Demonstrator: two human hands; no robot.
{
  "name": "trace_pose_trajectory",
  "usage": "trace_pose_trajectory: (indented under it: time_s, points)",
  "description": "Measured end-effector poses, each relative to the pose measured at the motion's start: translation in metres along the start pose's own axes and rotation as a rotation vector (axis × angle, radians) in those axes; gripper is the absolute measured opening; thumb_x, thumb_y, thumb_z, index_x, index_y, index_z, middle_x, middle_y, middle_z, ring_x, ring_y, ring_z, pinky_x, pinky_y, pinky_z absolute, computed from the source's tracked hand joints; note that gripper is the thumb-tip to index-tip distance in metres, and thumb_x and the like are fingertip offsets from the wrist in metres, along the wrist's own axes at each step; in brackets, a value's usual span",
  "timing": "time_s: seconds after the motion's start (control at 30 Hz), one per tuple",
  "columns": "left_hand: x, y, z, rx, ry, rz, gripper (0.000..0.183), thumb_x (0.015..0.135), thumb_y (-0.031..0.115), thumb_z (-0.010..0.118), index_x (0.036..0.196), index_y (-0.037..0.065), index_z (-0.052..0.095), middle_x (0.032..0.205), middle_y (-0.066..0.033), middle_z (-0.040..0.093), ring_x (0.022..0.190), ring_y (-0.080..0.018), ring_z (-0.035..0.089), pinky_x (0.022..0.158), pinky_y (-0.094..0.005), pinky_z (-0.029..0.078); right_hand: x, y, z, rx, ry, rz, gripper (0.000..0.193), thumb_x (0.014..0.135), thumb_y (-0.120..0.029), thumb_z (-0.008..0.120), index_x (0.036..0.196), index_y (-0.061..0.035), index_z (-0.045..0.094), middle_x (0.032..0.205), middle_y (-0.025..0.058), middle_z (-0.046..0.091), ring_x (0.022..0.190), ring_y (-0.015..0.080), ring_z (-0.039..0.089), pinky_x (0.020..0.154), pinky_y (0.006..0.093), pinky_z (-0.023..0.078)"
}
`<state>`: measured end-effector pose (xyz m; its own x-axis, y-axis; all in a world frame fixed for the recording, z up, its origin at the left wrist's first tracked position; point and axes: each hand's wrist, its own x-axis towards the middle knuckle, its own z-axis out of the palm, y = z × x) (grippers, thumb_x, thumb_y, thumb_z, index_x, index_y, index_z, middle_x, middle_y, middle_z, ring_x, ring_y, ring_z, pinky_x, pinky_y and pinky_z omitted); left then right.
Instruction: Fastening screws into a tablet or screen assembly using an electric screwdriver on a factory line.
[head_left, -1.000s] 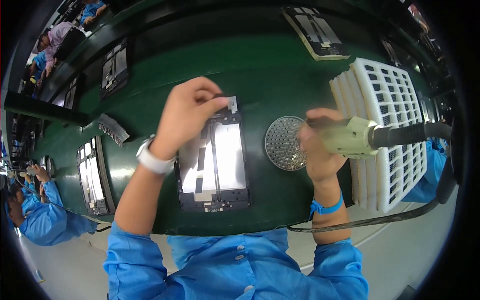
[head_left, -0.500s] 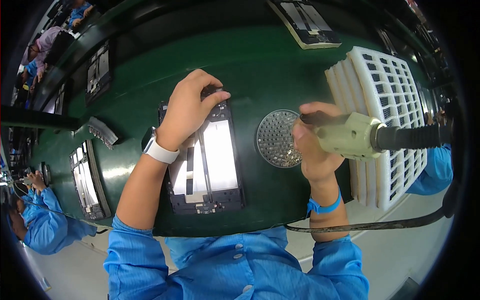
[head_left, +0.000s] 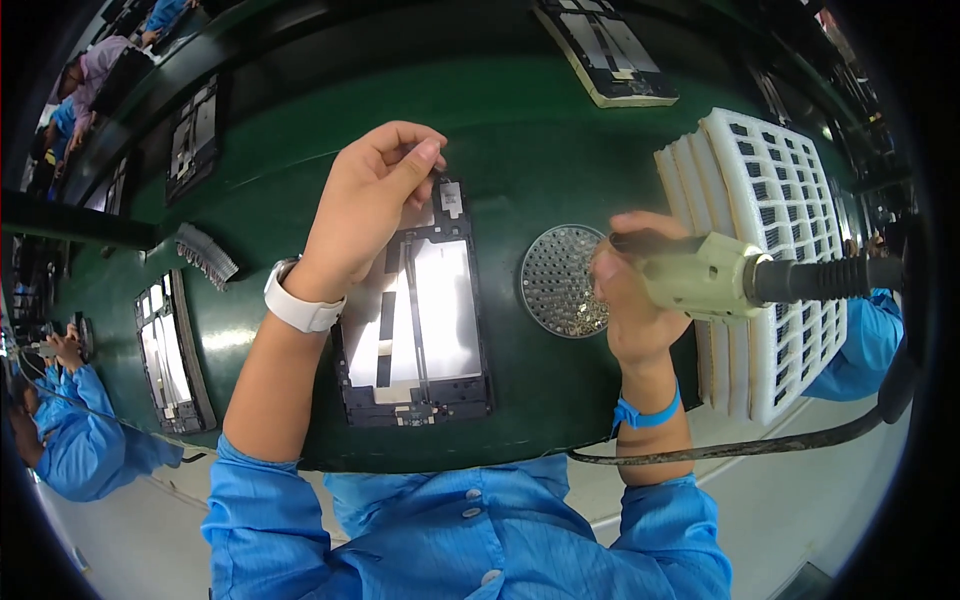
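An opened tablet point(head_left: 440, 310) lies on the green work surface in front of me, with its white inner sheet, dark frame and ribbon cables showing. Over its far edge hovers my left hand point(head_left: 375, 200), thumb and forefinger pinched together. Whatever may be between those fingertips is too small to make out. My right hand point(head_left: 640, 310) is wrapped round a pale green electric screwdriver point(head_left: 700, 275), whose black cord runs off to the right. Its tip is hidden by the hand, beside a round metal screw tray point(head_left: 560, 280) full of holes with loose screws in its near part.
A stack of white foam grid trays point(head_left: 770, 200) stands at the right. More opened tablets lie at the far right point(head_left: 610, 55), far left point(head_left: 193, 140) and left point(head_left: 168, 350). A grey brush point(head_left: 205, 255) rests at the left. Co-workers point(head_left: 90, 430) sit nearby.
My left hand has risen from the tablet's far edge and moved slightly away, uncovering a pale label at the corner. The right hand with the screwdriver has hardly moved.
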<state>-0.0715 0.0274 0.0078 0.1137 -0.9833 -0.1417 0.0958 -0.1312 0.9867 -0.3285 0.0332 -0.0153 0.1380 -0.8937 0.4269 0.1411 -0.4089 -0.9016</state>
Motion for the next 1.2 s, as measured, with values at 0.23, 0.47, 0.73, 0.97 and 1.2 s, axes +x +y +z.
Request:
trace_pose_trajectory:
  time_s: [0.23, 0.47, 0.73, 0.97, 1.2]
  points:
    - [0.003, 0.000, 0.006, 0.249, 0.022, 0.191, 0.024, 0.087, 0.000, 0.072, 0.108, -0.001, 0.062, 0.091, -0.0016, 0.062, 0.083, -0.0052, 0.058, 0.068, -0.0183, 0.047, 0.001, -0.001, -0.001, -0.016, -0.022, -0.029, 0.030, 0.080, 0.008, 0.069, 0.109, 0.0022, 0.064, 0.095, 0.0053, 0.063, 0.075, 0.0072, 0.056, 0.068, 0.0220, 0.047]
    - [0.014, -0.017, 0.006, 0.575, -0.067, 0.158, 0.022, 0.078, 0.003, 0.080, 0.098, -0.005, 0.072, 0.082, -0.0029, 0.067, 0.065, -0.0056, 0.057, 0.062, -0.0215, 0.049, 0.001, -0.004, 0.000, -0.064, -0.040, -0.082, 0.029, 0.080, 0.006, 0.069, 0.109, 0.0014, 0.064, 0.100, 0.0066, 0.063, 0.075, 0.0080, 0.057, 0.069, 0.0226, 0.048]
    - [0.020, -0.020, -0.007, 1.016, -0.005, 0.456, 0.031, 0.076, 0.017, 0.082, 0.100, -0.001, 0.073, 0.085, -0.0093, 0.065, 0.079, -0.0209, 0.061, 0.076, -0.0307, 0.050, 0.001, -0.006, 0.000, -0.014, -0.035, -0.003, 0.029, 0.080, 0.004, 0.071, 0.109, 0.0009, 0.064, 0.100, 0.0060, 0.063, 0.074, 0.0077, 0.057, 0.067, 0.0225, 0.048]
    - [0.022, -0.030, -0.013, 0.874, -0.097, 0.341, 0.030, 0.079, 0.018, 0.080, 0.099, -0.003, 0.073, 0.087, -0.0108, 0.066, 0.079, -0.0228, 0.063, 0.074, -0.0323, 0.050, 0.001, 0.004, -0.002, -0.075, -0.020, -0.035, 0.032, 0.078, 0.007, 0.070, 0.109, 0.0021, 0.063, 0.089, 0.0042, 0.062, 0.070, 0.0069, 0.055, 0.065, 0.0216, 0.046]
    - [0.018, -0.033, -0.009, 0.835, -0.015, 0.298, 0.014, 0.082, 0.010, 0.074, 0.090, -0.002, 0.075, 0.078, -0.0103, 0.064, 0.071, -0.0226, 0.064, 0.067, -0.0328, 0.050, 0.004, 0.001, 0.004, 0.052, 0.041, -0.058, 0.029, 0.080, 0.009, 0.058, 0.109, 0.0062, 0.059, 0.072, 0.0061, 0.058, 0.059, 0.0102, 0.054, 0.055, 0.0232, 0.045]
